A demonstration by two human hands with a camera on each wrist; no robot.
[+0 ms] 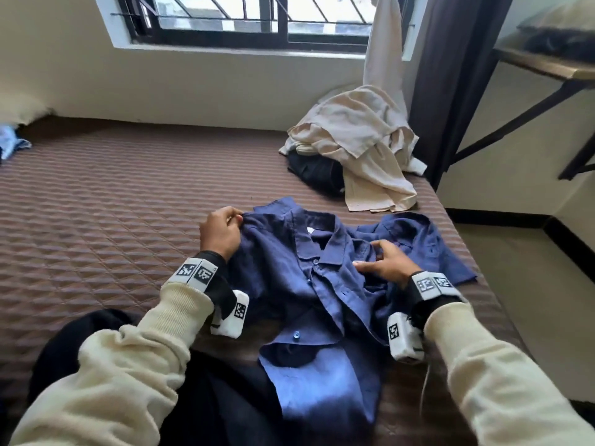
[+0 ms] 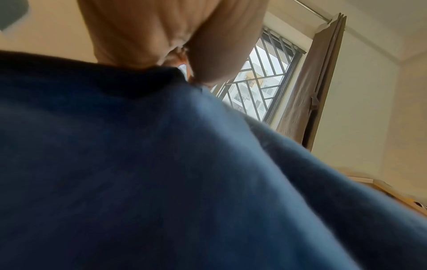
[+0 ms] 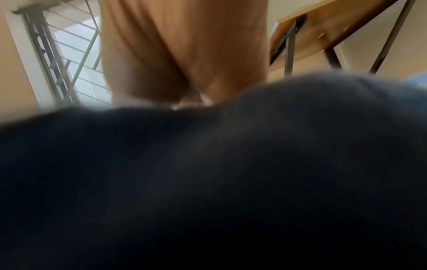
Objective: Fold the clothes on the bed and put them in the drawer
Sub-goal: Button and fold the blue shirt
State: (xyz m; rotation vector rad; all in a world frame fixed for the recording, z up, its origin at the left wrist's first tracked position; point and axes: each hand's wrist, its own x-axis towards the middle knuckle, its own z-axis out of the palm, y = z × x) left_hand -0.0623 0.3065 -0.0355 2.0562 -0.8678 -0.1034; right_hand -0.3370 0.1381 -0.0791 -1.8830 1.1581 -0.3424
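The blue shirt [image 1: 322, 278] lies front up on the near part of the bed [image 1: 112, 204]. The left hand [image 1: 222, 235] pinches its left shoulder; the right hand [image 1: 384, 263] presses near the collar with spread fingers. The risk: the open front (only partly buttoned, it seems) may slide and wrinkle if the shoulder is pulled unevenly.

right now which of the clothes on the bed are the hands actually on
The blue button-up shirt, spread nearest the person: the left hand pinches its shoulder, the right hand rests beside the collar. The beige garment and black garment lie heaped, untouched, by the window.
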